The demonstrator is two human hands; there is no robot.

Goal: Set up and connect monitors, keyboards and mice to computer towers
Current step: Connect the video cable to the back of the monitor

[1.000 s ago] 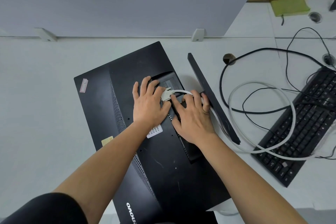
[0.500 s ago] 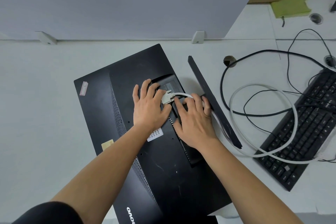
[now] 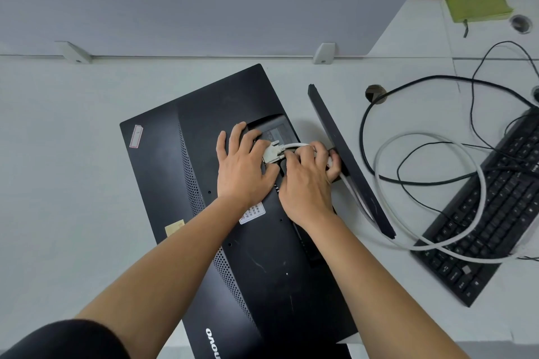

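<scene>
Seating white plug [image 3: 271, 151] at monitor [image 3: 163, 172] back — braced with flat, straight-fingered left hand [image 3: 243, 175], gripped in curled right hand [image 3: 306, 186]; press squarely, without rocking.

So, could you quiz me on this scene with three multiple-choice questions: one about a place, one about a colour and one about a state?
1. Where is the keyboard relative to the monitor?
A) to its left
B) to its right
C) on top of it

2. What colour is the cable that the right hand holds?
A) white
B) red
C) blue

3. How is the monitor placed?
A) standing upright
B) lying screen down
C) packed in a box

Answers:
1. B: the keyboard lies on the right side of the view, past the monitor's edge.
2. A: the cable and its plug are white.
3. B: the monitor's vented back faces up.
</scene>
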